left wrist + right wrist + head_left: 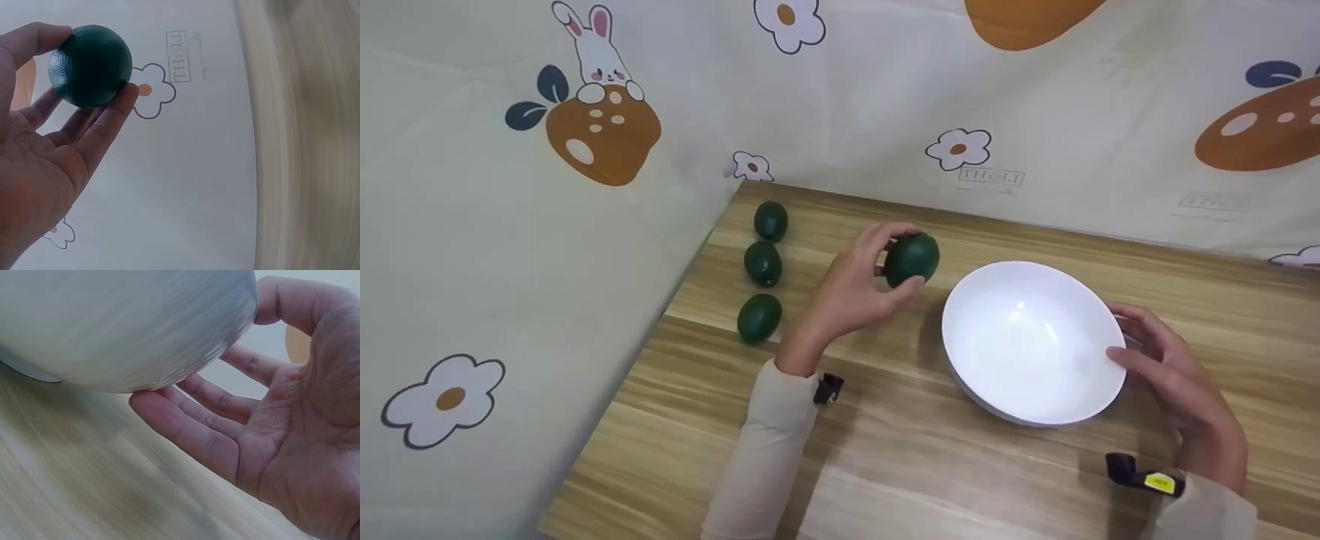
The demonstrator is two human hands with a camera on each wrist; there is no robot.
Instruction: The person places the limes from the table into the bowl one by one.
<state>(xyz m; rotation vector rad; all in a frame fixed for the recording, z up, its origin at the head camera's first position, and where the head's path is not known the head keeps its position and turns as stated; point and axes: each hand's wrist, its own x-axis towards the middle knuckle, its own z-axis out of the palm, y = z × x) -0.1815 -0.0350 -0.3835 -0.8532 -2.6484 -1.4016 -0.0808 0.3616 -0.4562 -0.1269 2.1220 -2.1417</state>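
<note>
My left hand (pixel 859 289) grips a dark green egg-shaped fruit (pixel 913 260) between thumb and fingertips, left of the bowl's rim. In the left wrist view the same fruit (pixel 90 66) looks round and glossy, and the palm behind it does not touch it. A white bowl (pixel 1031 341) stands on the table, its inner surface plain white. On its right side my right hand (pixel 1174 375) holds it, thumb at the rim and fingers against the outer wall. The right wrist view has the fingers (pixel 185 433) spread along the underside of the bowl (pixel 129 332).
Three more dark green fruits lie in a column at the table's left: a far one (pixel 771 220), a middle one (pixel 763 263) and a near one (pixel 759 318) close to the left forearm. A patterned cloth (pixel 855 97) borders the wooden table (pixel 900 457) behind and left.
</note>
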